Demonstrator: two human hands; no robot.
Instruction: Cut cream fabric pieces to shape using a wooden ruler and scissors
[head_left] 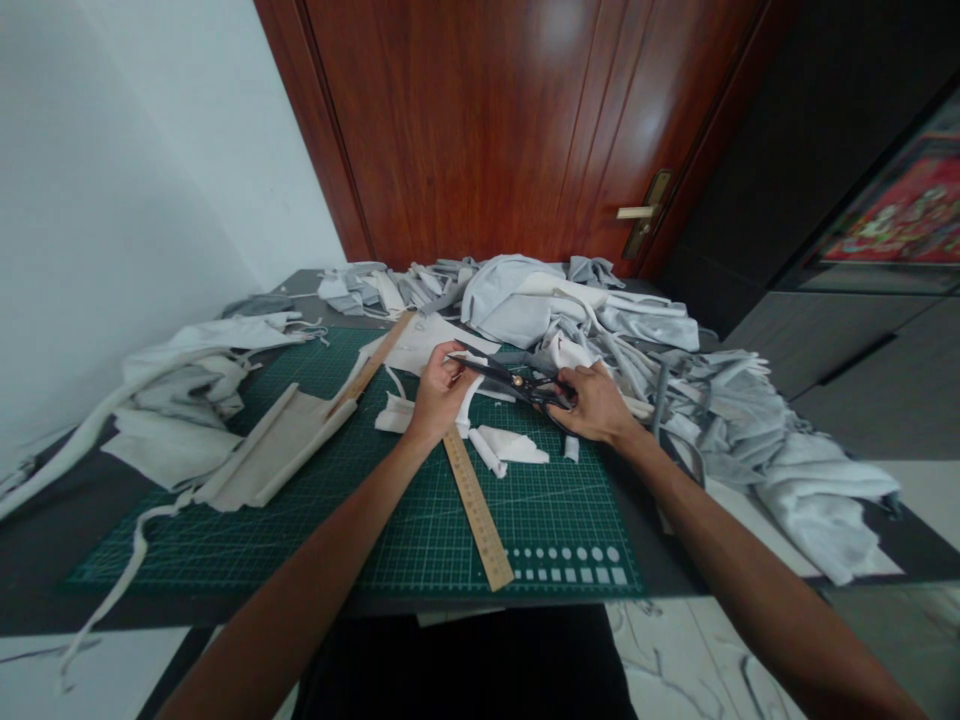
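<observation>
My right hand grips the handles of black scissors, whose blades are parted and point left. Beside the blade tips, my left hand pinches a small white fabric piece, which hangs between the fingers and the blades. A wooden ruler lies below my left hand, its upper end hidden. Small fabric scraps rest on the green cutting mat under the scissors. Behind my left hand lies a pale sheet with pencil marks, next to a second wooden ruler.
Grey and white fabric is heaped along the back of the table. More cloth piles up on the right, and folded fabric with long strips lies left. A wooden door stands behind; a white wall borders the left.
</observation>
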